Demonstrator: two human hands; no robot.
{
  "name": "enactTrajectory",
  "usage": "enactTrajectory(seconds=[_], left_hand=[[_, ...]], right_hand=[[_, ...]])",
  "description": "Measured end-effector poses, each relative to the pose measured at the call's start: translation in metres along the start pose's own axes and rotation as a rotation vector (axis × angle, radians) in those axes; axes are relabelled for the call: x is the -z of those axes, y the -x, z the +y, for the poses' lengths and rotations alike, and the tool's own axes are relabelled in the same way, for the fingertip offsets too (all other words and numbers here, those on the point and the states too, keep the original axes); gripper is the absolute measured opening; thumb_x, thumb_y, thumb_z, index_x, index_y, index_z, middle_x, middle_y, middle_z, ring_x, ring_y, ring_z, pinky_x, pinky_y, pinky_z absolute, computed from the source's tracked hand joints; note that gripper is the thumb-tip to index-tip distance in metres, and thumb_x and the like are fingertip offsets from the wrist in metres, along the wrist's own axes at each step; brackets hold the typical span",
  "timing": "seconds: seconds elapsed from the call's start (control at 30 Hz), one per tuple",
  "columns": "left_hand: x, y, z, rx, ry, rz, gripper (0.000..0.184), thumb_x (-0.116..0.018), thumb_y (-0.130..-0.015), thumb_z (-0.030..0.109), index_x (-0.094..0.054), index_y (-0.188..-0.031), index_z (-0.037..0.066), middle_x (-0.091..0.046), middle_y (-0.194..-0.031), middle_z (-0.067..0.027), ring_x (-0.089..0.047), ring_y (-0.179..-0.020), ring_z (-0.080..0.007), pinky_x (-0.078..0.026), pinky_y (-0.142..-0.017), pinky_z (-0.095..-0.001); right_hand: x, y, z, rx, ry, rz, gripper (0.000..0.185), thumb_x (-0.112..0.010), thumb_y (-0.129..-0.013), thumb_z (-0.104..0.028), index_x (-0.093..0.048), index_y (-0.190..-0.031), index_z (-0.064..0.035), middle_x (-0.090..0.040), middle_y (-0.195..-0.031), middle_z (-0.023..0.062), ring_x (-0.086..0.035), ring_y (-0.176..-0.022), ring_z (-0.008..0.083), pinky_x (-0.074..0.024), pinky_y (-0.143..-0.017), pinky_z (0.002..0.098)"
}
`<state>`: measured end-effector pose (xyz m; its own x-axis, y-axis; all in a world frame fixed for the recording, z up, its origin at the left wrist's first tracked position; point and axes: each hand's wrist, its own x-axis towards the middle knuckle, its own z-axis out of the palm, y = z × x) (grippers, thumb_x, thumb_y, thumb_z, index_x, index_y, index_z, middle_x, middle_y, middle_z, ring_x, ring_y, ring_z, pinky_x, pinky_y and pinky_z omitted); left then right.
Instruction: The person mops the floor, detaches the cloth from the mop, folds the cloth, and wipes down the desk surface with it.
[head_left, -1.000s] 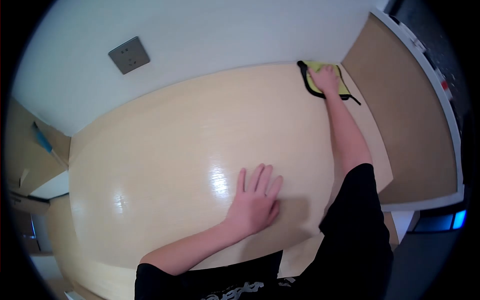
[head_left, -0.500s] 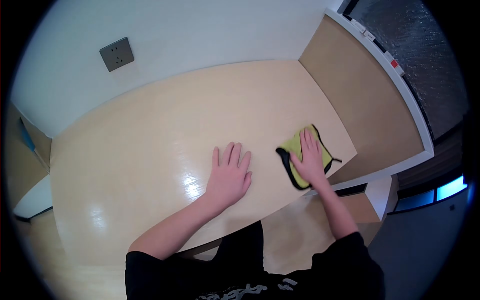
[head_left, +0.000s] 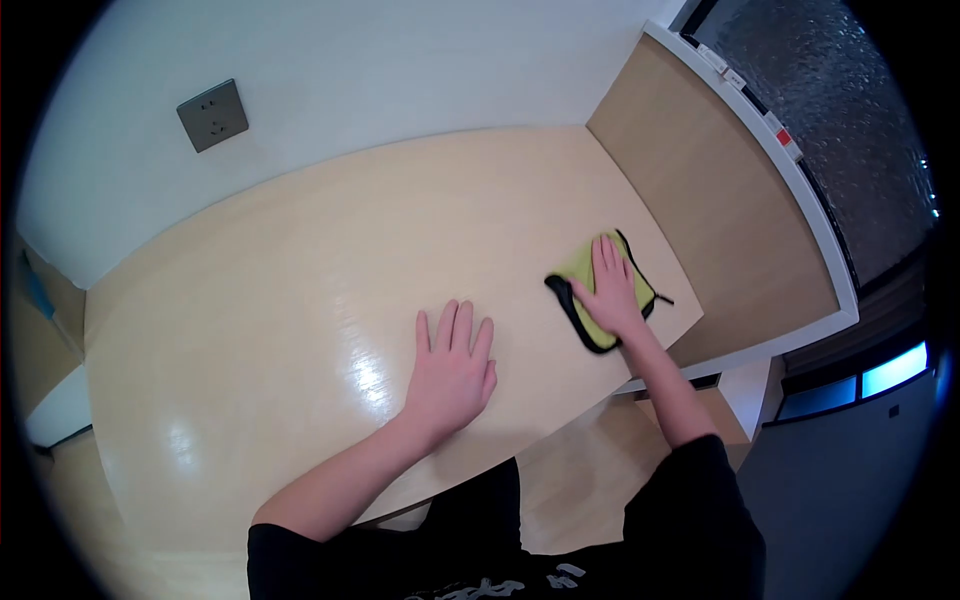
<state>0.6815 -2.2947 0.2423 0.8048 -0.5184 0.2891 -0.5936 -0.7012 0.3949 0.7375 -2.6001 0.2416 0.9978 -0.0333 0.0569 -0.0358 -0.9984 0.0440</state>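
My right hand (head_left: 614,295) lies palm down with its fingers stretched out on a yellow-green cleaning cloth (head_left: 578,264) with black edging. The cloth is spread on the pale wooden tabletop (head_left: 300,260), near its right corner. A small black loop sticks out from the cloth's right side, and its left edge looks folded or raised. To the left, my left hand (head_left: 452,372) rests flat on the bare wood, fingers a little apart, holding nothing.
A wooden side panel with a white edge (head_left: 760,150) borders the tabletop on the right. A grey wall socket (head_left: 213,115) is above the back edge. At the far left is a blue-ended stick (head_left: 38,290).
My right hand and the cloth have slid a little away from me over the tabletop. My left hand has stayed in about the same place on it, while the view has shifted slightly.
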Motion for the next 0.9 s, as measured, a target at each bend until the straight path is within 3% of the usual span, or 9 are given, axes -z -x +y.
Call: enactTrajectory(seconds=[0.2, 0.47, 0.57, 0.9], left_hand=[[-0.006, 0.001, 0.005, -0.001, -0.018, -0.038, 0.050, -0.056, -0.083, 0.023, -0.047, -0.127, 0.001, -0.040, -0.135, -0.0242, -0.033, -0.130, -0.0376, -0.024, -0.105, -0.0610], [-0.009, -0.002, 0.003, -0.014, -0.015, -0.034, 0.047, -0.058, -0.081, 0.024, -0.053, -0.122, 0.001, -0.038, -0.135, -0.0243, -0.034, -0.129, -0.0380, -0.028, -0.101, -0.0631], [0.005, -0.006, 0.005, -0.003, 0.035, -0.150, 0.052, -0.059, -0.080, 0.026, -0.051, -0.125, 0.002, -0.038, -0.135, -0.0242, -0.034, -0.129, -0.0382, -0.026, -0.103, -0.0630], [-0.002, -0.005, 0.007, 0.025, 0.060, -0.143, 0.057, -0.064, -0.074, 0.024, -0.050, -0.126, 0.005, -0.038, -0.136, -0.0235, -0.034, -0.130, -0.0387, -0.022, -0.105, -0.0617]], right_hand=[[-0.029, -0.129, 0.042, -0.025, -0.016, -0.013, 0.089, -0.043, -0.087, -0.062, -0.019, -0.147, -0.0015, -0.017, -0.154, 0.0158, -0.015, -0.144, 0.0279, -0.0149, -0.114, 0.0481], [-0.050, -0.267, 0.077, -0.222, 0.018, -0.016, 0.093, -0.038, -0.084, -0.069, -0.020, -0.148, -0.0047, -0.017, -0.155, 0.0130, -0.016, -0.143, 0.0244, -0.0155, -0.114, 0.0490], [-0.044, -0.291, 0.078, -0.293, 0.021, -0.011, 0.094, -0.039, -0.082, -0.070, -0.023, -0.147, -0.0046, -0.019, -0.155, 0.0125, -0.018, -0.143, 0.0246, -0.0164, -0.114, 0.0489], [-0.049, -0.278, 0.090, -0.176, -0.020, 0.034, 0.094, -0.039, -0.082, -0.071, -0.027, -0.146, -0.0031, -0.024, -0.153, 0.0144, -0.023, -0.141, 0.0265, -0.0196, -0.113, 0.0479]])
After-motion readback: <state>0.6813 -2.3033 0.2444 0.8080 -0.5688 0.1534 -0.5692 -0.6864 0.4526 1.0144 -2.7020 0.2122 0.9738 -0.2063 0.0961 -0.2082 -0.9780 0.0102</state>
